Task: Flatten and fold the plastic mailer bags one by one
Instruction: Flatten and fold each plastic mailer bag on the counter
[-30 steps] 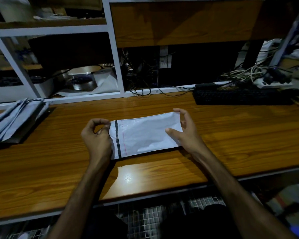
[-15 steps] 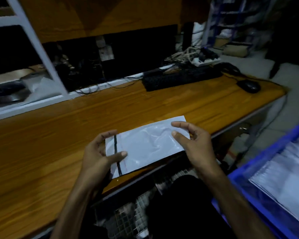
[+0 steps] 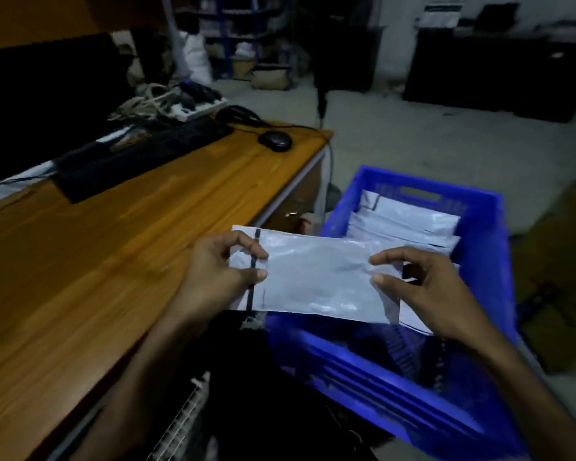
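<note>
head view: both hands, left hand (image 3: 213, 271) and right hand (image 3: 426, 291), pinch opposite ends of the mailer bag (image 3: 316, 277) above the blue crate (image 3: 486, 234).

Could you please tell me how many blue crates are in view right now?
1: the blue crate stands on the floor right of the wooden desk, under the held mailer bag. Others may be out of frame.

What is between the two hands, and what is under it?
In the head view, the white plastic mailer bag spans between left hand and right hand, partly over the blue plastic crate.
</note>
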